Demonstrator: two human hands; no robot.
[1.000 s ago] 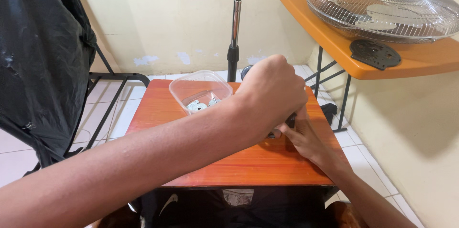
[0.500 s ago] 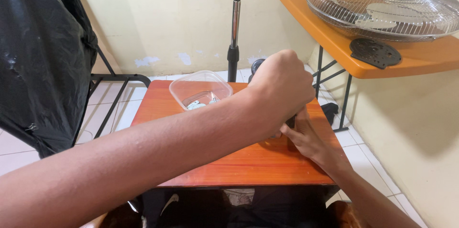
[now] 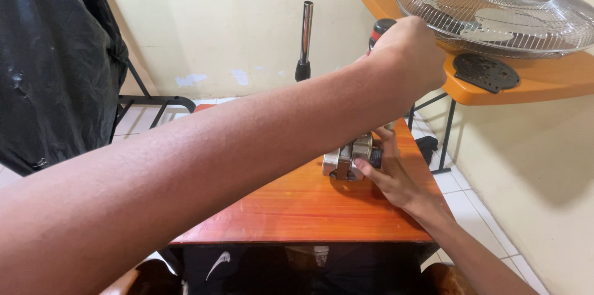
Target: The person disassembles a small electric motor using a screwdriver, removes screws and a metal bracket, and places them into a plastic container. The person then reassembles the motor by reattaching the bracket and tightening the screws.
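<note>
The left hand (image 3: pixel 408 54) is clenched around a black-and-red tool handle (image 3: pixel 380 29) above the small silvery metal motor block (image 3: pixel 348 158) near the right edge of the orange wooden desk (image 3: pixel 297 208). The right hand (image 3: pixel 390 174) pinches the block steady. If the tool slips off, it could likely jab those fingers.

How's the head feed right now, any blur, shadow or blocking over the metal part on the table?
Head view: the left hand and its forearm cross close to the lens, slightly soft, hiding much of the orange table. The metal part under the right hand is sharp and evenly lit. The fan grille casts a soft shadow on the wall; no glare.
</note>
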